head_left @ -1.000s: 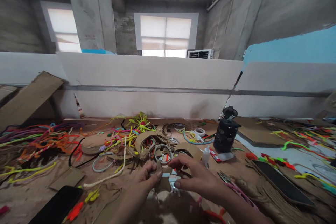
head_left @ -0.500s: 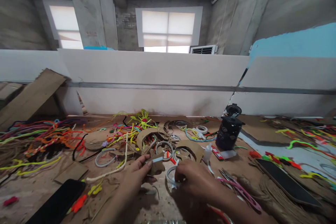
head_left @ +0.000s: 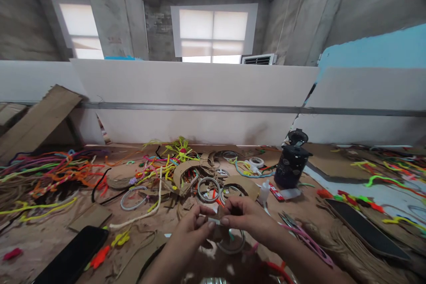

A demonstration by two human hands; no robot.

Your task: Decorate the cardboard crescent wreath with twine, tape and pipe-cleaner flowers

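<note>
My left hand (head_left: 195, 228) and my right hand (head_left: 244, 216) meet low in the middle of the head view. Pinched between their fingertips is a small brown cardboard piece (head_left: 218, 232) bearing a white strip (head_left: 214, 221); the fingers hide part of it. Below the right hand a pale grey ring (head_left: 233, 249) lies on the table, partly covered. Just beyond the hands rest more grey rings (head_left: 208, 189) and a curved cardboard cutout (head_left: 244, 185).
A small white bottle (head_left: 264, 192) and a dark lidded container (head_left: 293, 164) stand to the right, near pink-handled scissors (head_left: 308, 242). A black phone (head_left: 73, 253) lies at left. Colourful pipe cleaners (head_left: 71, 175) are scattered about. A white panel (head_left: 199, 84) runs behind the table.
My right hand has left the ring on the table and come up to the cardboard piece beside my left hand. The left hand has shifted right and slightly lower.
</note>
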